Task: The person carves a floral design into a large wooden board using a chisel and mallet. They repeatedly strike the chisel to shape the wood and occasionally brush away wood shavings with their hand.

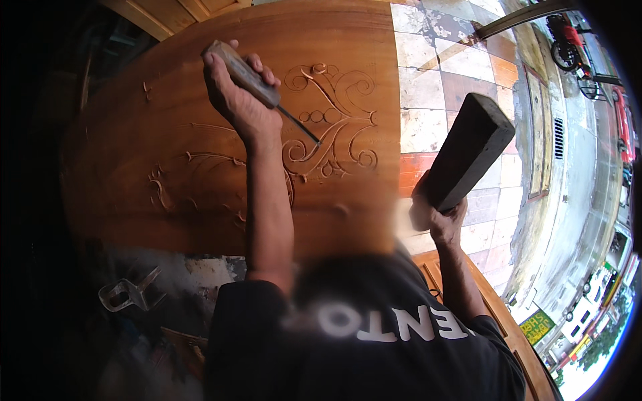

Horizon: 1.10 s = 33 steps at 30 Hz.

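My left hand (235, 107) is closed round the wooden handle of a chisel (249, 79). Its thin metal blade slants down to the right, the tip at or just over the carved scrolls (328, 123) on a brown wooden panel (334, 33); whether it touches cannot be told. My right hand (449, 219) grips a thick, dark, squared wooden mallet (471, 150) by its lower end. The mallet is raised beyond the panel's right edge, apart from the chisel. Part of the right hand's fingers is hidden behind it.
Loose curled shavings (160, 194) lie on the panel's left part. A plastic stool (132, 292) stands at lower left. Tiled floor (461, 60) runs along the right, with a motorcycle (567, 47) farther out. Another wooden panel (491, 307) is beside my right arm.
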### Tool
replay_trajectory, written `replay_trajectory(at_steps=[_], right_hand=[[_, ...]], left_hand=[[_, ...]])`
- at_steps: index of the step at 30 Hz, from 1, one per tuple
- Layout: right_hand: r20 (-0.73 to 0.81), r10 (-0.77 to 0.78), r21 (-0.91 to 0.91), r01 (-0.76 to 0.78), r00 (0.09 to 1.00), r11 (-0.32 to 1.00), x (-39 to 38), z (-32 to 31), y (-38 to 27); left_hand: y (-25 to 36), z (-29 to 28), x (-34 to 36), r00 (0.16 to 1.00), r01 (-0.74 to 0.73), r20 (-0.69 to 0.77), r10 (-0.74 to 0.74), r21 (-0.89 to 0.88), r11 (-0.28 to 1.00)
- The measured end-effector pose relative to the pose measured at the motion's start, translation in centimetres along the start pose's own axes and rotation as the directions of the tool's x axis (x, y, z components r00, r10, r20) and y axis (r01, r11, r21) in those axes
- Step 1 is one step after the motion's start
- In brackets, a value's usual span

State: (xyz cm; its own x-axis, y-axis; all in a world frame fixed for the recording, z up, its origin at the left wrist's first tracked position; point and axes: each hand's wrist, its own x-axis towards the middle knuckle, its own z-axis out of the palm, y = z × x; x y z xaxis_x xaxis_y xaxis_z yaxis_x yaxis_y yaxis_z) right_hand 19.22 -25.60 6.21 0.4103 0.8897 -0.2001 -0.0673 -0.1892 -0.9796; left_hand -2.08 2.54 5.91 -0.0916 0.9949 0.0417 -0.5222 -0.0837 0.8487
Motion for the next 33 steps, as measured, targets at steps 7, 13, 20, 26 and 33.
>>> replay_trajectory(at_steps=[7,13,20,26,33], right_hand=[[-0.005,-0.017,0.014,0.017,1.000,1.000,5.3,-0.4,-2.0],[0.074,-0.153,0.090,0.147,0.985,0.985,9.6,-1.0,-2.4],[0.146,-0.393,0.028,0.393,0.908,0.919,14.8,0.3,-4.4],[0.209,-0.370,-0.165,0.406,0.905,0.899,20.1,2.5,-11.6],[0.369,-0.763,-0.235,0.847,0.531,0.476,32.7,8.3,-16.0]], left_hand=[[-3.6,2.2,2.8,0.984,-0.099,-0.141,0.105,0.051,0.994],[-4.8,2.3,3.7,0.981,-0.092,-0.164,0.108,0.103,0.990],[-5.0,3.7,3.6,0.966,-0.070,-0.236,0.102,0.142,0.987],[-5.3,6.4,4.1,0.968,-0.206,-0.127,0.217,0.098,0.974],[-6.3,7.8,4.5,0.996,-0.084,0.003,0.085,0.110,0.990]])
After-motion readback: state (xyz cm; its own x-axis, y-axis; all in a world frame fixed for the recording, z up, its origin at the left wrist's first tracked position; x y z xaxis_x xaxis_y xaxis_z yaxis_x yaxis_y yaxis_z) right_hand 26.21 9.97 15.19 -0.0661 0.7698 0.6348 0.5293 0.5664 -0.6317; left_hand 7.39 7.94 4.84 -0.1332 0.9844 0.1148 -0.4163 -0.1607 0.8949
